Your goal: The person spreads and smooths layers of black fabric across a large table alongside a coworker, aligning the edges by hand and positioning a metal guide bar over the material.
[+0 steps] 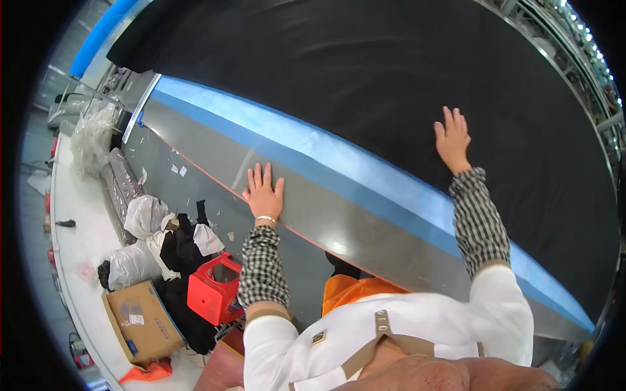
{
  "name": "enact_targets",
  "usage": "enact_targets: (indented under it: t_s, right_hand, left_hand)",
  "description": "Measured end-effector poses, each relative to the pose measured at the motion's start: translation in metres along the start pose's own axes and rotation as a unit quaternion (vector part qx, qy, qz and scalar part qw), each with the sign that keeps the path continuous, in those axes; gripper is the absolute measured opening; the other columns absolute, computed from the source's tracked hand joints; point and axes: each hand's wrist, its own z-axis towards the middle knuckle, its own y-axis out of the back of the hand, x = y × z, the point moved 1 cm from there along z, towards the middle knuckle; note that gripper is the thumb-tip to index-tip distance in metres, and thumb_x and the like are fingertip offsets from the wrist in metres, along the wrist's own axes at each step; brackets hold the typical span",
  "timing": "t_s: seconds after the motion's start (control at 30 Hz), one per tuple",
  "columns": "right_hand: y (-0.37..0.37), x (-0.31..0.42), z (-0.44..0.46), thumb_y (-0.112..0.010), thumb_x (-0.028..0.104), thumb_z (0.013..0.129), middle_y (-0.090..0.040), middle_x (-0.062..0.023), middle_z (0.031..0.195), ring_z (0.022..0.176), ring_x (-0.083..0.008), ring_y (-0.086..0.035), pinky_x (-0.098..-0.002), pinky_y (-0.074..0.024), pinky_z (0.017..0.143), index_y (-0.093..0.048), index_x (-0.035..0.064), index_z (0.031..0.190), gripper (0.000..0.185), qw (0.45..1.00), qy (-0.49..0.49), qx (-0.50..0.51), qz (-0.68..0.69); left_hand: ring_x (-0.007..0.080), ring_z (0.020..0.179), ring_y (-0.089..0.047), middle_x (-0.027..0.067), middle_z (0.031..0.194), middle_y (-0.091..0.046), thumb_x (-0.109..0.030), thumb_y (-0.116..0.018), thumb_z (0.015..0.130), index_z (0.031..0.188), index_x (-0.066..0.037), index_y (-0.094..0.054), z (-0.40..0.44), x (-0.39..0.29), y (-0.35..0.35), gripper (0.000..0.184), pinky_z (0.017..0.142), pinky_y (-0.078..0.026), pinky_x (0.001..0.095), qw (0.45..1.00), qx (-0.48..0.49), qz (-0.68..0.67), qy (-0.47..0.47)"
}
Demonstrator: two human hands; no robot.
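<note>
My left hand (pixel 264 193) lies flat with fingers spread on the grey tabletop (pixel 313 212), close to its front edge. Farther over, my right hand (pixel 452 140) rests palm down on a wide sheet of black fabric (pixel 352 72), its fingers stretched out. Neither hand holds anything. Between them, a light blue layer (pixel 326 154) shows along the near edge of the black fabric, with a darker blue strip beside it. Both forearms wear black-and-white checked sleeve covers. What lies under the black fabric is hidden.
A metal bar (pixel 141 108) crosses the table's left end. On the floor at left are a red plastic stool (pixel 207 296), a cardboard box (pixel 145 320), white bags (pixel 134 266), dark cloth scraps and plastic-wrapped rolls (pixel 124 176). A metal rack (pixel 580 72) stands beyond the far right side.
</note>
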Motion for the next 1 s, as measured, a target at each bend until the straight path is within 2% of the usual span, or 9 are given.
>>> enact_targets:
  t_s: [0.17,0.33,0.4,0.63,0.7,0.77,0.83,0.9,1.0]
  right_hand:
    - [-0.045,0.014,-0.030,-0.041,0.048,0.103,-0.028,-0.0164,0.161,0.148,-0.0350,-0.025,-0.0528,-0.0236,0.113,-0.035,0.0177,0.155,0.060,0.985,0.006,0.117,-0.127]
    - [-0.012,0.035,0.029,-0.044,0.045,0.102,-0.042,-0.0160,0.153,0.143,-0.0359,-0.034,-0.0562,-0.0318,0.110,-0.050,0.0146,0.145,0.053,0.957,0.040,0.253,-0.137]
    - [-0.023,0.049,0.070,-0.048,0.045,0.100,-0.047,-0.0130,0.150,0.140,-0.0341,-0.040,-0.0589,-0.0352,0.107,-0.054,0.0159,0.140,0.050,0.993,0.012,0.110,-0.042]
    - [-0.101,0.122,0.150,-0.048,0.045,0.100,-0.042,-0.0153,0.153,0.141,-0.0366,-0.036,-0.0600,-0.0347,0.107,-0.052,0.0190,0.141,0.049,0.999,-0.027,-0.040,-0.023]
    - [-0.127,0.145,0.112,-0.056,0.038,0.093,-0.052,-0.0171,0.134,0.126,-0.0357,-0.047,-0.0545,-0.0432,0.095,-0.059,0.0134,0.124,0.040,0.972,0.180,-0.054,-0.139]
    - [-0.085,0.256,0.121,-0.062,0.032,0.085,-0.057,-0.0148,0.115,0.110,-0.0362,-0.052,-0.0520,-0.0452,0.084,-0.060,0.0076,0.115,0.039,0.946,0.278,0.103,0.133]
    - [-0.089,0.272,0.077,-0.058,0.041,0.093,-0.051,-0.0144,0.143,0.137,-0.0358,-0.041,-0.0489,-0.0372,0.104,-0.058,0.0115,0.133,0.049,0.856,0.471,0.189,0.098]
    - [-0.064,0.291,0.083,-0.059,0.037,0.094,-0.053,-0.0123,0.145,0.142,-0.0322,-0.039,-0.0480,-0.0345,0.108,-0.064,0.0138,0.129,0.042,0.773,0.454,0.387,0.216]
    - [-0.077,0.269,0.179,-0.067,0.028,0.086,-0.061,-0.0117,0.132,0.129,-0.0339,-0.050,-0.0488,-0.0436,0.101,-0.069,0.0105,0.115,0.034,0.925,0.308,0.135,0.176]
  left_hand:
    - [0.0294,0.148,-0.030,0.0079,0.157,-0.040,-0.047,-0.053,0.097,0.148,-0.019,-0.047,0.000,-0.009,0.000,0.058,0.108,-0.025,0.0593,1.000,-0.021,-0.015,-0.008]
    - [0.0298,0.149,-0.028,0.0083,0.158,-0.039,-0.044,-0.052,0.098,0.148,-0.015,-0.045,0.000,-0.009,0.004,0.058,0.108,-0.027,0.0594,0.999,0.007,-0.028,-0.024]
    - [0.0303,0.149,-0.028,0.0093,0.157,-0.039,-0.043,-0.052,0.099,0.149,-0.011,-0.042,0.005,-0.005,0.005,0.061,0.109,-0.027,0.0580,0.998,0.024,-0.040,-0.043]
    - [0.0306,0.149,-0.026,0.0138,0.159,-0.034,-0.045,-0.054,0.096,0.152,-0.007,-0.036,0.049,0.047,0.019,0.069,0.109,-0.026,0.0555,0.999,0.013,-0.019,-0.043]
    - [0.0312,0.150,-0.025,0.0142,0.159,-0.034,-0.045,-0.057,0.094,0.152,-0.007,-0.036,0.066,0.070,0.022,0.073,0.109,-0.025,0.0542,0.999,0.013,-0.011,-0.036]
    - [0.0320,0.150,-0.024,0.0149,0.159,-0.033,-0.045,-0.058,0.093,0.152,-0.008,-0.036,0.120,0.143,0.031,0.074,0.109,-0.025,0.0537,0.999,0.024,0.007,-0.028]
    - [0.0329,0.149,-0.025,0.0162,0.158,-0.033,-0.046,-0.058,0.093,0.152,-0.008,-0.035,0.149,0.184,0.033,0.074,0.109,-0.025,0.0539,0.999,0.027,0.011,-0.040]
    - [0.0337,0.148,-0.025,0.0173,0.158,-0.033,-0.047,-0.058,0.093,0.152,-0.008,-0.035,0.191,0.217,0.035,0.075,0.109,-0.024,0.0541,0.998,0.035,0.024,-0.048]
    - [0.0345,0.146,-0.029,0.0189,0.156,-0.034,-0.048,-0.059,0.093,0.153,-0.008,-0.032,0.238,0.249,0.030,0.077,0.107,-0.024,0.0546,0.999,0.015,0.024,-0.029]
